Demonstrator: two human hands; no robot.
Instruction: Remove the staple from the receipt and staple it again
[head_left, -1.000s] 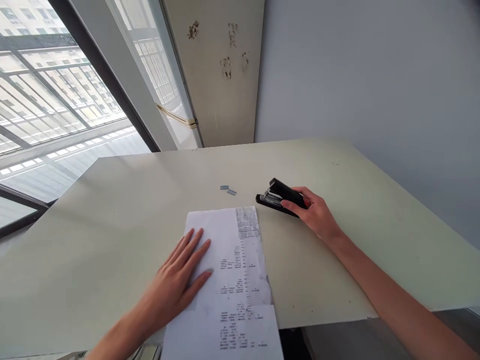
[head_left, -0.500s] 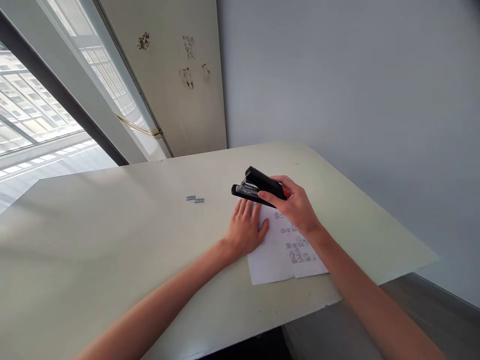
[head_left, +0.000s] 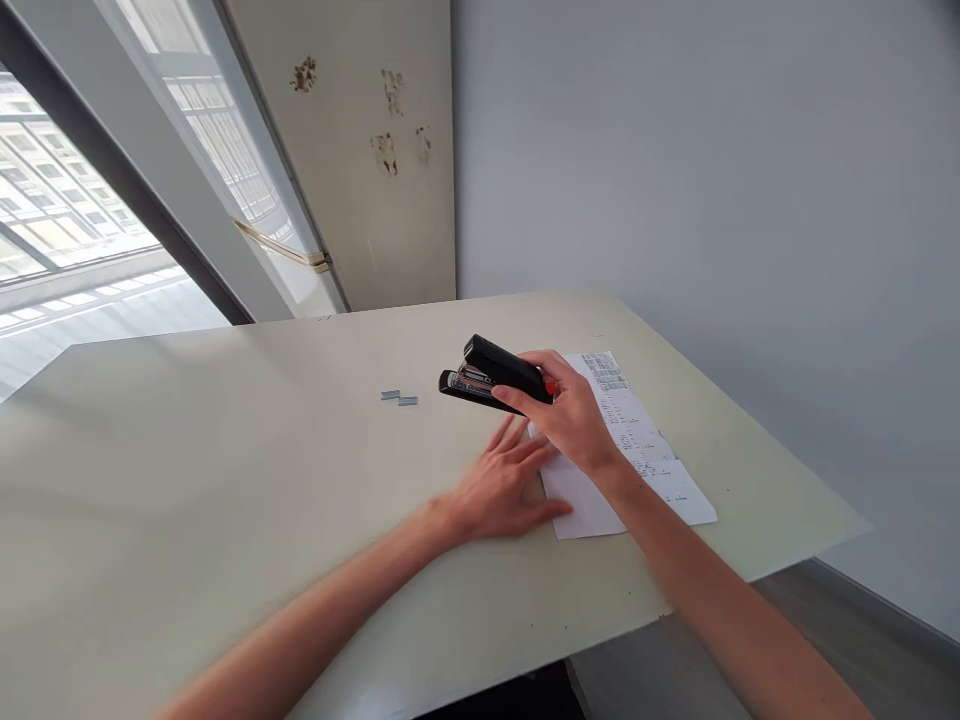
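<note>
A black stapler (head_left: 506, 372) with a red spot near its rear is gripped in my right hand (head_left: 574, 410), held above the table with its jaws apart and pointing left. Below and left of it, my left hand (head_left: 510, 485) lies with fingers spread at the left edge of the printed paper sheets (head_left: 637, 430), its thumb reaching over their lower left. My right hand and forearm cover part of the sheets. Two small strips of staples (head_left: 399, 397) lie on the table, left of the stapler.
The pale table (head_left: 262, 480) has its front edge below my arms and its right edge close to a grey wall (head_left: 675, 170). At the back stand a stained light panel (head_left: 360, 220) and a window (head_left: 67, 190) on the left.
The paper has shifted right and turned, so more print shows at its upper right. My left hand has moved right and down with fingers angled right; the stapler has moved slightly left.
</note>
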